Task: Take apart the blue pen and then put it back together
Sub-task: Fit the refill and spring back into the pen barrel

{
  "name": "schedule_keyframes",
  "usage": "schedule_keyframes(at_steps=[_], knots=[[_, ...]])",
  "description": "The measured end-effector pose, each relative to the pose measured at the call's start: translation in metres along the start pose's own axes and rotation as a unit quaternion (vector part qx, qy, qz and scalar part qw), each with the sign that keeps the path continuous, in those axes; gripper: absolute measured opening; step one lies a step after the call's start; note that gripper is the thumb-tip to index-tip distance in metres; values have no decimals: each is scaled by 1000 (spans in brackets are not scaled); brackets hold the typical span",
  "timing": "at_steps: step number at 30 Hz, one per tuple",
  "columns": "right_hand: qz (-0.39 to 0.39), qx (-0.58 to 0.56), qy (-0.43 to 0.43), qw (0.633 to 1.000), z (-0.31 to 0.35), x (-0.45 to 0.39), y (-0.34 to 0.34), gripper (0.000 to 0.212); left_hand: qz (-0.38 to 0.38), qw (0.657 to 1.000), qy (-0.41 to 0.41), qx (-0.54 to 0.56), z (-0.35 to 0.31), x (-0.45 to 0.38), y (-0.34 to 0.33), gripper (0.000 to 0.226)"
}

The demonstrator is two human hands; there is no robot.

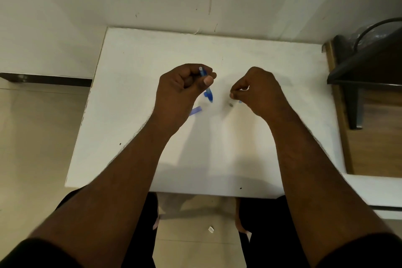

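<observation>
My left hand (185,85) is closed around the blue pen barrel (208,93), which points down and toward me, its pale end sticking out above my fingers. A flat blue-violet pen piece (195,110) lies on the white table (134,98) just under that hand. My right hand (258,91) pinches a small part of the pen between thumb and forefinger; the part is blurred, with a small dark tip (231,105) and a bit of blue showing below the fingers. The two hands are held apart above the middle of the table.
The table's back edge meets a white wall. A dark stool or side table (359,76) with a curved black cable stands at the right on a wooden surface. Tiled floor lies to the left and below, with a small white scrap (210,229) near my feet.
</observation>
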State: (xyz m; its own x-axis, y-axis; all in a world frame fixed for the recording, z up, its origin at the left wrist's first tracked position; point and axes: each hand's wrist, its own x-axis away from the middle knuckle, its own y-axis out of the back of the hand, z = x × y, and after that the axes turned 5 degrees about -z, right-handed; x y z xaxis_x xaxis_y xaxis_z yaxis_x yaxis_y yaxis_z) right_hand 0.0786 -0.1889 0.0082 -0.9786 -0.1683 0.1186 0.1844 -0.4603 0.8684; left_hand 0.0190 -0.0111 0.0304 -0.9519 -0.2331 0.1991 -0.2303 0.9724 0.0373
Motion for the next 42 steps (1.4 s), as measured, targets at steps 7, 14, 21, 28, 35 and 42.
schedule_keyframes(at_steps=[7, 14, 21, 28, 35, 42], knots=[[27, 172, 29, 984, 6, 6, -10, 11, 20, 999, -7, -33, 0, 2, -1, 10], [5, 199, 27, 980, 11, 6, -20, 12, 43, 998, 9, -50, 0, 5, -3, 12], [-51, -195, -7, 979, 17, 5, 7, 4, 35, 999, 9, -40, 0, 5, -2, 16], [-53, -486, -43, 871, 24, 8, 19, 20, 32, 999, 19, -20, 2, 3, -4, 20], [-44, -498, -31, 866, 24, 7, 18, 8, 49, 998, 8, -39, 3, 1, -6, 21], [-1, -489, -6, 872, 27, 10, 17, 15, 55, 995, -24, -84, 2, 2, -6, 17]])
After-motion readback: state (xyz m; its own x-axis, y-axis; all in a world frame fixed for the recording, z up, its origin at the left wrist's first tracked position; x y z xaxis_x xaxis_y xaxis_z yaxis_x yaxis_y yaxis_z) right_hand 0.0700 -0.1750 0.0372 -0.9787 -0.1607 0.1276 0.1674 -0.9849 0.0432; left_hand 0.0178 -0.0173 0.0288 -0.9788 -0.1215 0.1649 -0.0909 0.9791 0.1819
